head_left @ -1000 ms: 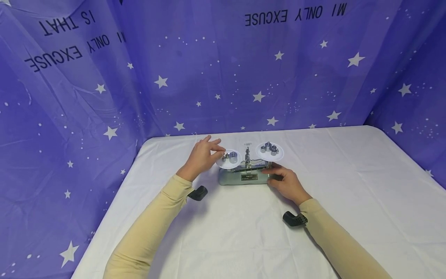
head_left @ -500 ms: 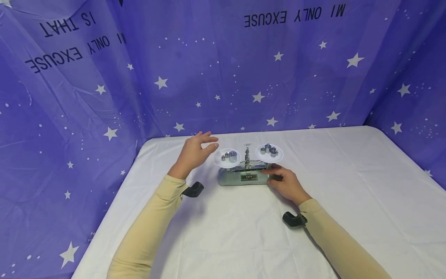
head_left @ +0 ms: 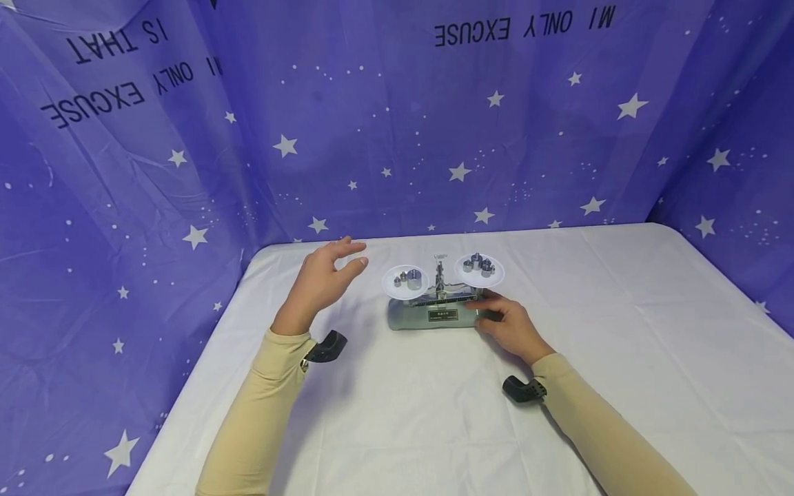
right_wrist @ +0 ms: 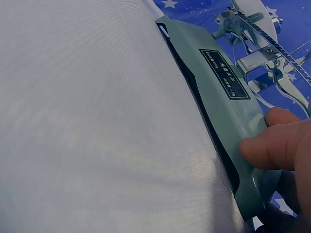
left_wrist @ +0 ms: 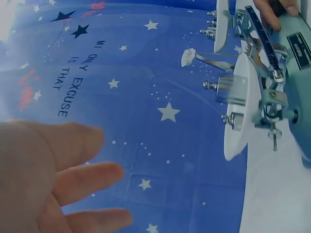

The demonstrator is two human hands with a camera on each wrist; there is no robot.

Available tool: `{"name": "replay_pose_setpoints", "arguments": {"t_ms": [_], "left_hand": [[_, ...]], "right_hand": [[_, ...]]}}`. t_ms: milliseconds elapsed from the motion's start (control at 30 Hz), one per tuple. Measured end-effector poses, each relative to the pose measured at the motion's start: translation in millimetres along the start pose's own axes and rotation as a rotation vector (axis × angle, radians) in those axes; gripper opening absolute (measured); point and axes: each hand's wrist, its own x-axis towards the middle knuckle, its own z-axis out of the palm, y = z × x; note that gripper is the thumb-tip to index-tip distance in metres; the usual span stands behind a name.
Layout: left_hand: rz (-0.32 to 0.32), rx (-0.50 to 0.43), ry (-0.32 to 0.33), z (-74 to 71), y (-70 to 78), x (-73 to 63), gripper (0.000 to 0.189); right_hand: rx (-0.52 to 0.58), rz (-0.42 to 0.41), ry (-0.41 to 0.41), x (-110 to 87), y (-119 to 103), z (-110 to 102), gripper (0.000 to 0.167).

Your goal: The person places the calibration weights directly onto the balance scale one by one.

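A pale green balance scale (head_left: pixel 406 315) stands on the table, with a white pan at each side. Three metal weights, one large (head_left: pixel 414 278) and two small, sit on the left pan (head_left: pixel 404 294). Several more weights (head_left: pixel 476 261) are grouped on the right pan (head_left: pixel 481 282). My left hand (head_left: pixel 324 277) is held in the air left of the scale, fingers extended and spread, holding nothing. The right hand (head_left: pixel 511 329) grips the right end of the base; in the right wrist view the thumb (right_wrist: pixel 267 148) presses its front and other fingers reach around the end.
A white cloth covers the table (head_left: pixel 422 413). Purple curtains (head_left: pixel 384 124) with white stars and lettering hang behind it and along both sides. Black wrist mounts (head_left: pixel 524 390) stick out from both tan sleeves.
My left hand has let go of a small weight on the left pan and drawn away to the left, its fingers opening. The right hand stays on the scale's base.
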Motion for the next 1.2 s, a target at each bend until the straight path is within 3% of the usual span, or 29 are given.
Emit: {"name": "replay_pose_setpoints", "arguments": {"t_ms": [367,567,767,1000,1200], "left_hand": [[-0.047,0.182,0.004,1.9,-5.2,-20.0,0.056],[-0.083,0.279,-0.051,5.5,-6.5,-25.0,0.067],[-0.121,0.316,-0.088,10.8,-11.0,-28.4,0.070],[-0.148,0.322,-0.069,13.3,-16.3,-28.3,0.072],[-0.158,0.323,-0.079,13.2,-20.4,-29.0,0.071]], "right_hand": [[-0.005,-0.006,0.006,-0.4,2.0,-1.7,0.033],[-0.015,-0.001,0.002,0.1,2.8,-0.8,0.033],[-0.023,-0.012,-0.003,-0.2,2.9,-1.6,0.032],[-0.050,-0.024,-0.014,-1.1,1.4,-5.9,0.032],[-0.175,-0.091,-0.112,-0.7,-1.8,-28.1,0.033]]}}
